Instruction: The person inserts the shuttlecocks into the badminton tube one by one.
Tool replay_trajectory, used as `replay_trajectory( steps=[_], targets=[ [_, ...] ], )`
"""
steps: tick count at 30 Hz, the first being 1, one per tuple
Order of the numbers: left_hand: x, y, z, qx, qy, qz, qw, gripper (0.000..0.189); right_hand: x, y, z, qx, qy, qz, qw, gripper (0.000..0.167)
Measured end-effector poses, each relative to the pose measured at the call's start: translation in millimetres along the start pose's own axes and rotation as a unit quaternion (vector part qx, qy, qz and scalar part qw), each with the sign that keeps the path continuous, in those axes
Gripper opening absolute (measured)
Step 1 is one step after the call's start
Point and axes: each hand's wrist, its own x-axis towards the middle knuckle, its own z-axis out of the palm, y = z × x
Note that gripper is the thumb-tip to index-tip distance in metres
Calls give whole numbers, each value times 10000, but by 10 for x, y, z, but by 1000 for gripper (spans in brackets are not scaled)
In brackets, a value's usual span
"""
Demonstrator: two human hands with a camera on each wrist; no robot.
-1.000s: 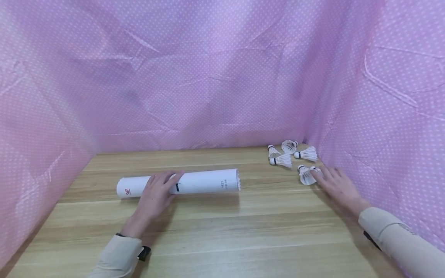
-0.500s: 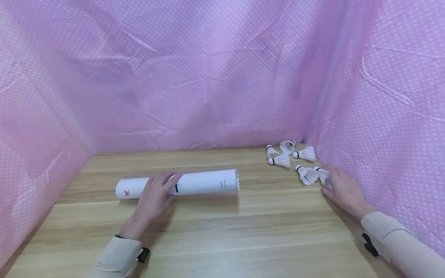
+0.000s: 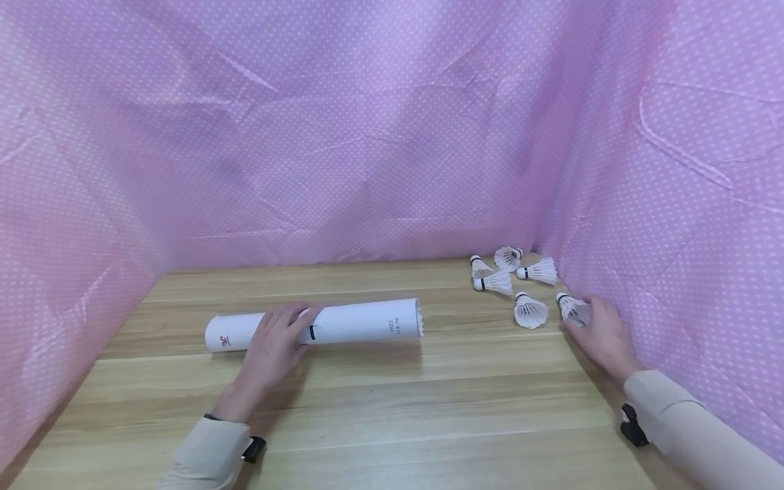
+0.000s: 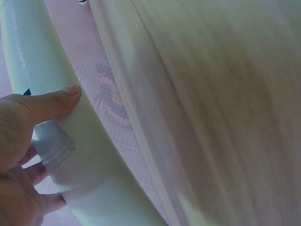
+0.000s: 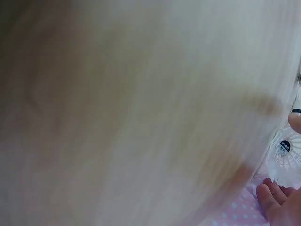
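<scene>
My left hand grips a white shuttlecock tube lying sideways on the wooden table. In the left wrist view the thumb lies along the tube's upper side and the fingers wrap the other side. At the right, my right hand has its thumb and fingers around the feather skirt of a shuttlecock, whose cork points away. The right wrist view catches the fingers and a shuttlecock only at its right edge. Just left of that hand another shuttlecock lies with its skirt facing me.
Farther back on the table several more shuttlecocks lie in a loose group. Pink dotted cloth hangs along the back and both sides, and the right cloth wall comes close to my right hand.
My right hand has drawn back slightly and closed around the rightmost shuttlecock. Its neighbour has shifted a little left and turned. My left hand stays put on the tube.
</scene>
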Motion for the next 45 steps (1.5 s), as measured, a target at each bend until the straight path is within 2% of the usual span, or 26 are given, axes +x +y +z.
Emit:
replay_trajectory(
  steps=[5, 14, 19, 27, 31, 35, 40, 45],
  targets=[
    [2, -23, -11, 36, -17, -19, 10000, 89, 1, -42, -27, 193, 162, 63, 9997, 63],
    [13, -20, -6, -33, 65, 71, 9999, 88, 41, -136, 20, 371, -236, 581, 9973, 90],
    [17, -12, 6, -37, 43, 35, 10000, 88, 92, -129, 37, 501, -212, 797, 9953, 83],
    [19, -42, -20, 1, -25, -63, 10000, 87, 67, -145, -11, 836, 258, 913, 9920, 70],
    [15, -61, -28, -6, -21, -54, 10000, 87, 2, -196, -32, 1094, 449, 868, 9892, 66],
    [-6, -45, -21, -41, -8, -94, 9999, 88, -77, -270, -81, 1376, 472, 844, 9858, 65],
    [-14, -27, -17, -24, -56, -169, 9998, 88, -161, -420, -171, 1761, 330, 889, 9798, 74],
    [-12, -21, -16, 27, -51, -156, 9999, 86, -211, -658, -255, 2097, 76, 643, 9756, 79]
  ],
)
